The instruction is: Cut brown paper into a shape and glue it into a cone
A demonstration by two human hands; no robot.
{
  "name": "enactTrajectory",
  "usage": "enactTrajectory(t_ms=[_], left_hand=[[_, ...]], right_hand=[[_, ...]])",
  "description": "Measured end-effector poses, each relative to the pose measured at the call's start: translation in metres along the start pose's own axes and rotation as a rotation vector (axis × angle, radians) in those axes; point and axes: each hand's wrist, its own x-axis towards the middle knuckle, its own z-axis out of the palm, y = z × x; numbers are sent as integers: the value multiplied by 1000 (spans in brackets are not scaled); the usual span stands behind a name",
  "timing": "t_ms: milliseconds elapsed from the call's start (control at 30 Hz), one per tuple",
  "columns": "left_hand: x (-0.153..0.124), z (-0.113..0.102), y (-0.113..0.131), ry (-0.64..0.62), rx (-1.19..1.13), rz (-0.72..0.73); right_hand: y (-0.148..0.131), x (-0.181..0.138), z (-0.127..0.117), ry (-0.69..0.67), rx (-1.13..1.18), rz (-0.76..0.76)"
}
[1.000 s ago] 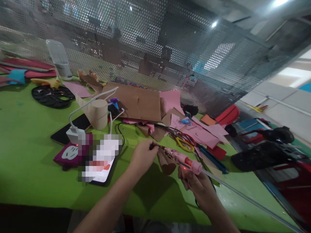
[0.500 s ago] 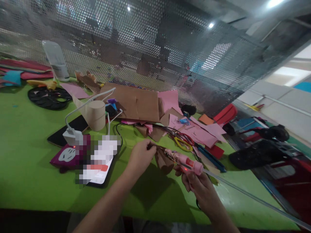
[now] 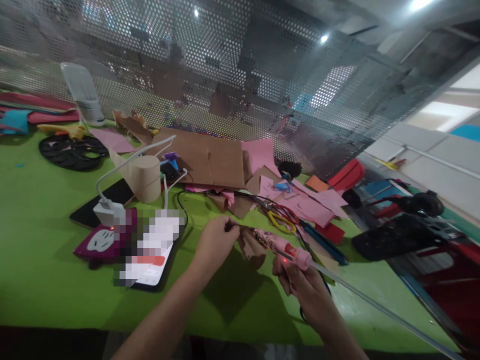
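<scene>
My right hand [image 3: 308, 290] is wrapped round the grip of a pink hot glue gun [image 3: 296, 256] with a lit red light. A long translucent glue stick [image 3: 360, 289] runs out of its back end toward the lower right. The gun's dark, messy nozzle points left at a brown cardboard piece [image 3: 252, 252]. My left hand [image 3: 216, 244] pinches that piece at its upper edge, close to the nozzle tip. Whether the tip touches the cardboard I cannot tell. The cardboard looks folded or curved and hangs just above the green table [image 3: 225, 325].
On the left lie a phone [image 3: 154, 272], a purple power socket [image 3: 101, 245] with a white charger [image 3: 108, 212], and a tape roll [image 3: 147, 180]. Behind are a flat cardboard box [image 3: 210, 157], pink paper scraps [image 3: 311, 207], yellow-and-red scissors [image 3: 281, 222] and a perforated metal screen [image 3: 225, 65].
The view has shifted slightly, so everything sits a little further left. Both hands keep their holds on the cardboard piece and glue gun, with little other visible movement.
</scene>
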Motion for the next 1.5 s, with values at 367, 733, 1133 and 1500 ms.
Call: enactTrajectory(t_ms=[367,733,1133,1500], left_hand=[[0,0,1,14,0,-26],[-1,0,2,13,10,-35],[0,1,-1,16,15,-32],[-1,1,1,15,19,-25]], right_hand=[[-4,0,-3,-20,-103,-20],[-7,-2,0,20,49,6],[-18,-1,0,-20,127,24],[-17,-2,1,37,130,40]])
